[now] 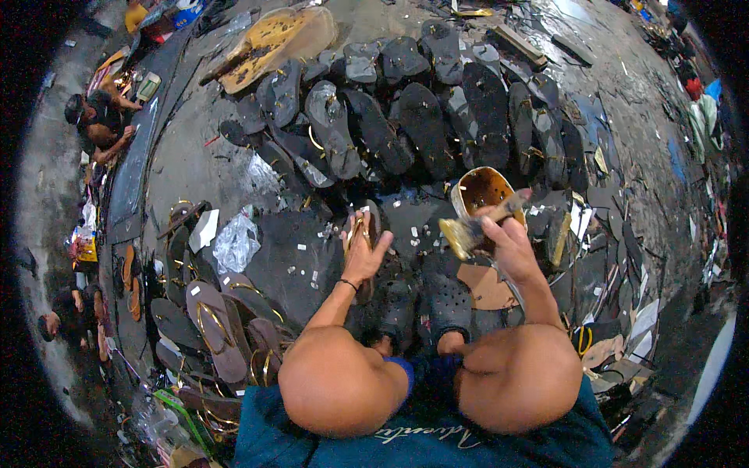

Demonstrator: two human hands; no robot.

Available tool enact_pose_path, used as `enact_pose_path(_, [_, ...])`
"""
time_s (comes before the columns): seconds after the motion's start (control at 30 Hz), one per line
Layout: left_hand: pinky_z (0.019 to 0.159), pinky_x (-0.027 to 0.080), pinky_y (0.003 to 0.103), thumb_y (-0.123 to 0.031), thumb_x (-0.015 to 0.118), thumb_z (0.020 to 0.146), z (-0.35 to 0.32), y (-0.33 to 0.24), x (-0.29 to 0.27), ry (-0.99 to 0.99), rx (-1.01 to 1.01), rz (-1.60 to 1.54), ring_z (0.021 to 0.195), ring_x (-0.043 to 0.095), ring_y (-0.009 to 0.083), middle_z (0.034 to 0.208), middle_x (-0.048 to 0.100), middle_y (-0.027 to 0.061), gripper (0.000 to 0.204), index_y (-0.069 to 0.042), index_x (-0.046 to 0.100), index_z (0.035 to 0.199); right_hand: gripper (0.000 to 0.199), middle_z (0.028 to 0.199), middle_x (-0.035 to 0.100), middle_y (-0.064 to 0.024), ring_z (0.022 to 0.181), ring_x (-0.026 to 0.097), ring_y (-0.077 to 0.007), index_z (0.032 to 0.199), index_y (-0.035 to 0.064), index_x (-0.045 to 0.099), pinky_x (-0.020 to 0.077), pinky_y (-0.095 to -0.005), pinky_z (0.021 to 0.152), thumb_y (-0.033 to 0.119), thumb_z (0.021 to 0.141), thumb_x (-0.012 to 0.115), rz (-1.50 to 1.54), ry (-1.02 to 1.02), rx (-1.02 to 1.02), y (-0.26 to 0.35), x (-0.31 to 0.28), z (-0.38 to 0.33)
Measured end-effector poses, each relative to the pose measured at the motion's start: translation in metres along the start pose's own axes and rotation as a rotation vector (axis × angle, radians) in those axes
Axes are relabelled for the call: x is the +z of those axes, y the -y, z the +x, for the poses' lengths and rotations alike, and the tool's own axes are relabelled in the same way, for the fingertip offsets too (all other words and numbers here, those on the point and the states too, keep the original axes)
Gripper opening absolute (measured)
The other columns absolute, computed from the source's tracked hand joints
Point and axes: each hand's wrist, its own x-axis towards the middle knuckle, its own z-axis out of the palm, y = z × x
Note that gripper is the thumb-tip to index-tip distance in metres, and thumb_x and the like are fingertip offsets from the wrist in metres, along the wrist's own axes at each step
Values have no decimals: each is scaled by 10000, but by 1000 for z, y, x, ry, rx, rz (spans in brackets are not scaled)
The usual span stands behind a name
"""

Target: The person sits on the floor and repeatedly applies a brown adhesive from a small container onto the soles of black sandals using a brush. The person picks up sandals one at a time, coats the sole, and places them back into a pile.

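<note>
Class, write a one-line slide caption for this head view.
Seated on the floor, left hand holds a sandal while right hand holds a brush by a glue pot.

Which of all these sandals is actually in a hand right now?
The brown sandal with gold straps, held upright in the left hand. The others lie on the floor. The right hand holds a brush.

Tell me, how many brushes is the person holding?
1. The brush, its bristles yellow with glue, is in the right hand, just in front of the glue tin. The left hand holds a sandal sole instead.
</note>
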Motion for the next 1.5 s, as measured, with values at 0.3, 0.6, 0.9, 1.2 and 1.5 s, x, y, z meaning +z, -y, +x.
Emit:
enact_pose_path(0.3, [1000,443,343,-358,383,1030,12,-90,-64,87,-382,-1698,1140,576,214,1263,599,76,442,-53,544,1306,225,980,673,-107,863,658,-250,986,47,663,507,-344,797,199,836,736,-314,-11,-633,26,105,56])
enact_pose_path(0.6, [917,485,340,-381,373,1036,13,-115,-63,40,-443,-1545,1037,615,200,1175,623,92,435,-43,563,1234,199,950,682,-122,882,665,-293,996,67,671,516,-374,787,177,838,718,-275,112,-630,28,98,39])
enact_pose_path(0.9, [884,474,309,-379,474,1014,1,-152,-62,-161,-240,-1298,991,598,150,1121,623,45,412,-24,576,1195,214,1010,687,-126,919,650,-295,1016,48,647,481,-371,846,164,848,710,-373,-188,-823,48,92,51])
enact_pose_path(1.2, [1007,449,401,-478,307,1028,-37,-102,-71,346,-575,-1576,1130,584,236,1243,606,93,551,-55,548,1286,326,1012,656,-32,904,614,-131,1123,17,619,499,-312,814,256,910,681,517,12,-75,35,95,37])
enact_pose_path(1.5, [837,521,384,-596,400,957,-23,-132,-106,205,-505,-1682,939,634,229,1092,641,93,609,-63,574,1196,233,955,679,-21,818,613,-112,1063,110,648,453,-273,683,278,905,681,607,-33,196,38,86,50])
